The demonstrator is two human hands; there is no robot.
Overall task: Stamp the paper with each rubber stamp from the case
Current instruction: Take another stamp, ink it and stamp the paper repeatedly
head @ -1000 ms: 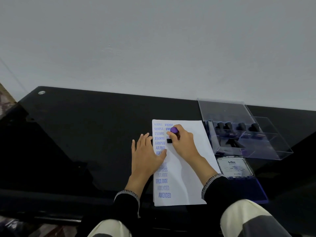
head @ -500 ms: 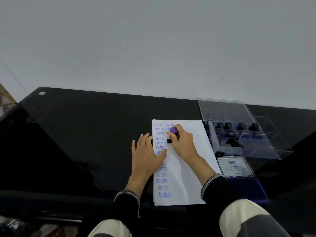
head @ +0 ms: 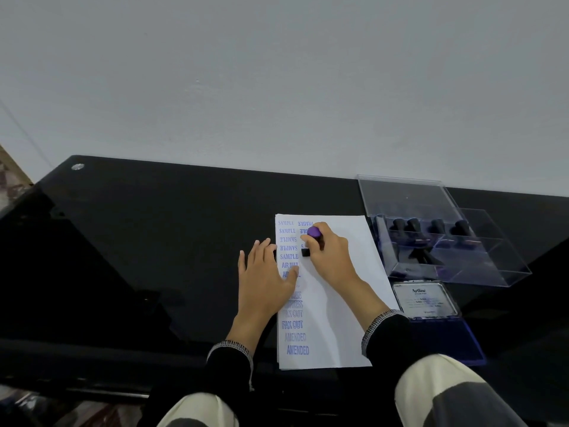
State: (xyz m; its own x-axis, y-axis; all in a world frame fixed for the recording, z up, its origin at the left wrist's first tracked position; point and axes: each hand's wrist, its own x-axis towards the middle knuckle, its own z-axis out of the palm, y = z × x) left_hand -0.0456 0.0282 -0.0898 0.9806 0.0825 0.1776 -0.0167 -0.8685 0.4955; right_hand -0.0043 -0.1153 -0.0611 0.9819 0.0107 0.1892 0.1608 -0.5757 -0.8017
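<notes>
Black glossy table (head: 154, 257) stands against a pale wall. On it the paper (head: 338, 303) already carries SAMPLE, AIR MAIL, FAX OUT, AMENDED and FRAGILE prints. Four stamps wait in the clear case (head: 431, 235), so I judge the task about half done. Ink pad (head: 426, 300) reads Artline. Left hand (head: 264, 285) lies flat, fingers spread; right hand (head: 329, 257) grips the purple-topped stamp (head: 314, 234) on the sheet.

right hand (head: 331, 260) grips stamp (head: 314, 238) — on paper (head: 335, 318)
</notes>
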